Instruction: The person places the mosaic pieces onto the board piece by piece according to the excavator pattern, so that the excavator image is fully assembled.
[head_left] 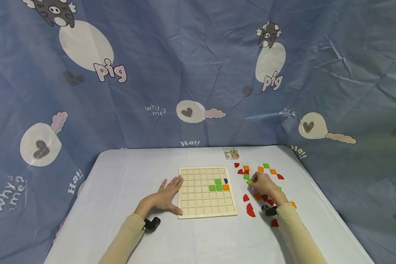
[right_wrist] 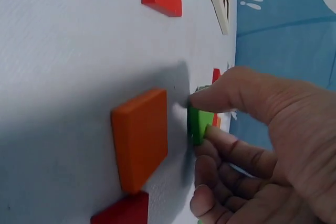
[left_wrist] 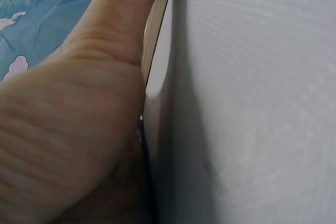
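Note:
A pale wooden grid board [head_left: 194, 201] lies on the white table. At its right side sit several green square tiles [head_left: 219, 187], an orange square tile [head_left: 226, 187] and a dark blue rounded piece [head_left: 226, 181]. My left hand [head_left: 166, 195] rests against the board's left edge, fingers and thumb spread; the left wrist view shows mostly its heel. Right of the board, my right hand [head_left: 265, 184] pinches a green square tile [right_wrist: 201, 124] between thumb and fingers. Close by in the right wrist view lies an orange square tile [right_wrist: 140, 137] with a dark red piece [right_wrist: 126, 211].
Red quarter-round pieces [head_left: 250, 212], orange tiles [head_left: 273, 171] and green tiles [head_left: 266, 165] are scattered around my right hand and forearm. A small packet with a coloured print [head_left: 231, 153] lies near the table's back edge. Behind hangs a blue patterned cloth [head_left: 198, 73].

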Motion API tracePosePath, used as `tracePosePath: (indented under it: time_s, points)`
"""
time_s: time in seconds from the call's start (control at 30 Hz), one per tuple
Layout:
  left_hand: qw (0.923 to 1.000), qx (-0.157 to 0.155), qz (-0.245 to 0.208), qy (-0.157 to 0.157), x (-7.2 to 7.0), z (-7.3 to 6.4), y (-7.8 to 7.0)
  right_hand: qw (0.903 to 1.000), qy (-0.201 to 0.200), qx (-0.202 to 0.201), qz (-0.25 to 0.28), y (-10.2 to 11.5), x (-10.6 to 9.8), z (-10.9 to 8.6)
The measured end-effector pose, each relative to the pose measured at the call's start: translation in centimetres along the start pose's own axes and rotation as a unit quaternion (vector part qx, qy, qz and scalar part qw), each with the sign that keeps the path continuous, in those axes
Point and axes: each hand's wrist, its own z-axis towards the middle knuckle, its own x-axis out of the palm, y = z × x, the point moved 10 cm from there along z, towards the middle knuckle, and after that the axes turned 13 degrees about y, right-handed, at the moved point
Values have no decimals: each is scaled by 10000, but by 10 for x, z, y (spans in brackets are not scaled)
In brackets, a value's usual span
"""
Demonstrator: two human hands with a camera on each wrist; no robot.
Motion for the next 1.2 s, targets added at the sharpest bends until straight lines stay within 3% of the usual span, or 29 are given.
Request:
tracePosePath:
  time_s: [0.17,0.27,0.5,0.67,0.93,1.2]
  points:
    - [10000,-4,50,-4,0,0,0,9991,-80,-409,74,18,6,1]
    - [10000,-37,77,36,1,0,2,9957,-231,-896,-52,37,13,1]
    - [10000,-6,71,4,0,-1,1,9752,-198,-2185,-303,100,39,-5]
    - [10000,-6,44,8,-2,-2,-2,9603,92,-2734,-544,137,62,-7]
    - [10000,-32,23,-10,-2,-2,-2,9439,425,-3092,-1080,171,90,-4]
    - [10000,-82,31,16,-1,-3,0,9377,695,-3164,-1256,180,103,0]
